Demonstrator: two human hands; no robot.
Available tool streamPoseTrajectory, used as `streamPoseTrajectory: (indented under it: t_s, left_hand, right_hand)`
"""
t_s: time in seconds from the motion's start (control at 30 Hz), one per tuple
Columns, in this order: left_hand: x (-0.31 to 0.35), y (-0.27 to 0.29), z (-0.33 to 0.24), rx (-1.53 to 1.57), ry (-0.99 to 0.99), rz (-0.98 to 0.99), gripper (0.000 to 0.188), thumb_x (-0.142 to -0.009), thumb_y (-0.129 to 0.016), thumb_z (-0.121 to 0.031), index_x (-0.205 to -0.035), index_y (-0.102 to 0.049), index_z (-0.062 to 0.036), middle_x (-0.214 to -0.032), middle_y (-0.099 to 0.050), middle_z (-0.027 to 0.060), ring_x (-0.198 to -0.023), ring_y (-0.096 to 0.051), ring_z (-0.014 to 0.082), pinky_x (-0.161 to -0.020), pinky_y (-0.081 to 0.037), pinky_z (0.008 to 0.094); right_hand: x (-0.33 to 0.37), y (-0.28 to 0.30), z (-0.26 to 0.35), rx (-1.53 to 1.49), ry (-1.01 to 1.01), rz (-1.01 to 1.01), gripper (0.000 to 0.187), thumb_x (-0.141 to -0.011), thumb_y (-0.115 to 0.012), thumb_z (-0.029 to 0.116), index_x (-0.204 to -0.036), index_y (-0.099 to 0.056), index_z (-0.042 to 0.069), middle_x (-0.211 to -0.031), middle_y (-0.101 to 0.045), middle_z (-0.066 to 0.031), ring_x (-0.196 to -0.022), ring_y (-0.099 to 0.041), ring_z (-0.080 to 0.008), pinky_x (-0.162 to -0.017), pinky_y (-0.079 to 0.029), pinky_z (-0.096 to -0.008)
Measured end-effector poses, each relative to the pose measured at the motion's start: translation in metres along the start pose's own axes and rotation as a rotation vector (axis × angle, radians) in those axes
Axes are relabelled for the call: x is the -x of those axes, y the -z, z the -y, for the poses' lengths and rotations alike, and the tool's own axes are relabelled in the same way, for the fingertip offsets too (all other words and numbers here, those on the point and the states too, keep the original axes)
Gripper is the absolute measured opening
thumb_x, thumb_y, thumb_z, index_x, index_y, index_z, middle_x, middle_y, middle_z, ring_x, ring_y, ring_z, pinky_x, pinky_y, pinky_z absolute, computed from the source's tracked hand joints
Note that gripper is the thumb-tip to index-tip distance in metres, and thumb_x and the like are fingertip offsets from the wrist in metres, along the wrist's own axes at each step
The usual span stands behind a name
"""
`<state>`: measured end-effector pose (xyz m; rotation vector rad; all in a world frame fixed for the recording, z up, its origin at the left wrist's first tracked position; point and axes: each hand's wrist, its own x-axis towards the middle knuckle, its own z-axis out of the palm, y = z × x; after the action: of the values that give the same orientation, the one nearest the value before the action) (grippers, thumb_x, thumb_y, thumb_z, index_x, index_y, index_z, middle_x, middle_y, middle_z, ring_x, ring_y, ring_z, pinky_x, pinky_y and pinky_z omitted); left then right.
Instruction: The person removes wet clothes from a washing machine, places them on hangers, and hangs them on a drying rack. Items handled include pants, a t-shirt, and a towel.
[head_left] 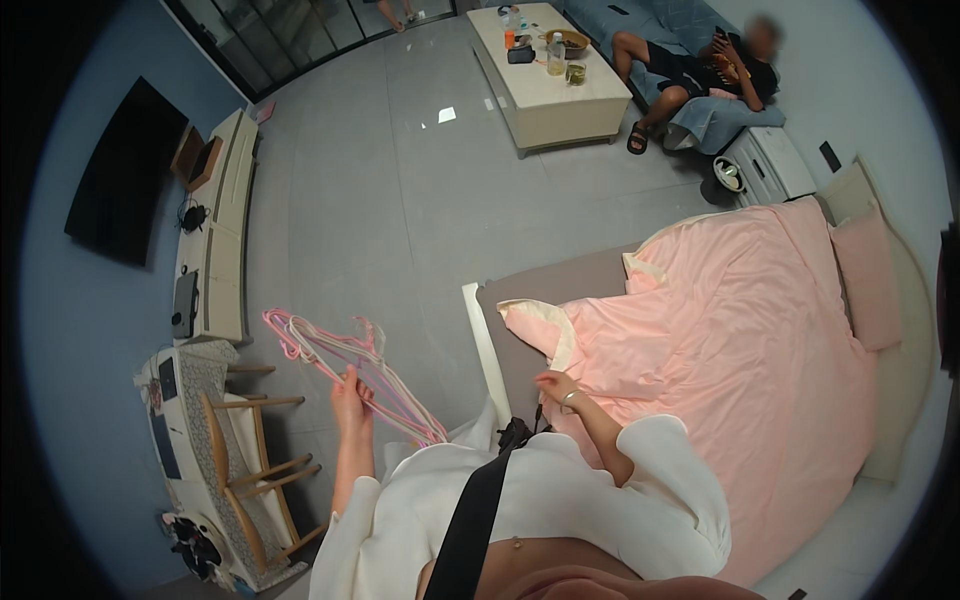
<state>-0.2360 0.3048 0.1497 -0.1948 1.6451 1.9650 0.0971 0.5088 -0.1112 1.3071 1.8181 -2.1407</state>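
My left hand (351, 394) is closed around a bundle of clothes hangers (345, 352), pink, white and pale purple. The hangers fan out above and to the right of my fingers, over the grey floor. My right hand (556, 386) hovers at the bed's near left edge, with a bracelet on its wrist. Its fingers are loosely bent, and I see nothing held in them. Just right of it lies the pink quilt (720, 330), rumpled, with a cream border folded back at its corner. A black strap crosses my white top.
The bed (560, 283) has a grey sheet and a pink pillow (866, 275). A chair (262, 470) and patterned table stand at left, below a TV cabinet (232, 220). Ahead are a coffee table (530, 90) and a person (700, 75) on a blue sofa. A bin (722, 182) stands by the nightstand (770, 165).
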Motion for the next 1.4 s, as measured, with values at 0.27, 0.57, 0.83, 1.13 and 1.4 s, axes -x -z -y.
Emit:
streamPoseTrajectory:
  t_s: [0.27, 0.57, 0.83, 1.13, 1.4]
  left_hand:
    - [-0.051, -0.008, -0.046, -0.094, -0.1, 0.146, 0.027, -0.091, -0.052, -0.022, -0.07, -0.039, -0.0133, -0.053, -0.032, -0.0052, -0.044, -0.028, 0.0047, -0.042, -0.028, 0.0211]
    - [-0.206, -0.015, -0.101, -0.118, -0.164, 0.274, 0.029, -0.09, -0.055, -0.025, -0.067, -0.041, -0.0127, -0.055, -0.035, -0.0055, -0.046, -0.03, 0.0045, -0.044, -0.027, 0.0221]
    - [-0.385, -0.048, -0.207, -0.482, -0.417, 0.316, 0.029, -0.087, -0.058, -0.022, -0.066, -0.047, -0.0054, -0.057, -0.037, -0.0051, -0.054, -0.033, 0.0055, -0.048, -0.029, 0.0249]
    - [-0.57, -0.191, -0.236, -0.671, -0.5, 0.461, 0.029, -0.087, -0.058, -0.018, -0.066, -0.046, -0.0019, -0.058, -0.036, -0.0041, -0.058, -0.032, 0.0068, -0.049, -0.029, 0.0269]
    - [-0.717, -0.408, -0.271, -0.659, -0.55, 0.588, 0.024, -0.086, -0.058, -0.014, -0.068, -0.049, -0.0013, -0.058, -0.041, -0.0017, -0.059, -0.035, 0.0071, -0.05, -0.032, 0.0271]
  right_hand:
    - [-0.029, -0.074, 0.122, 0.947, -0.212, 0.816, 0.042, -0.075, -0.062, 0.043, -0.102, -0.065, 0.011, -0.092, -0.067, -0.0048, -0.084, -0.06, -0.0168, -0.081, -0.046, -0.0308]
    - [-0.1, -0.04, 0.169, 0.932, -0.447, 0.623, 0.05, -0.072, -0.064, 0.042, -0.11, -0.06, 0.01, -0.094, -0.066, -0.009, -0.088, -0.059, -0.0217, -0.082, -0.046, -0.0329]
    - [-0.246, -0.1, 0.288, 0.723, -0.179, 0.226, 0.058, -0.07, -0.066, 0.042, -0.116, -0.055, 0.009, -0.097, -0.064, -0.0126, -0.092, -0.059, -0.026, -0.083, -0.046, -0.0349]
    - [-0.369, -0.025, 0.339, 0.746, -0.269, -0.078, 0.068, -0.067, -0.068, 0.041, -0.124, -0.049, 0.009, -0.1, -0.063, -0.0168, -0.096, -0.058, -0.0309, -0.084, -0.045, -0.037]
    - [-0.549, 0.048, 0.748, 0.389, 0.69, -0.581, 0.085, -0.065, -0.076, 0.027, -0.134, -0.032, 0.006, -0.137, -0.034, -0.0176, -0.125, -0.035, -0.0338, -0.102, -0.032, -0.0397]
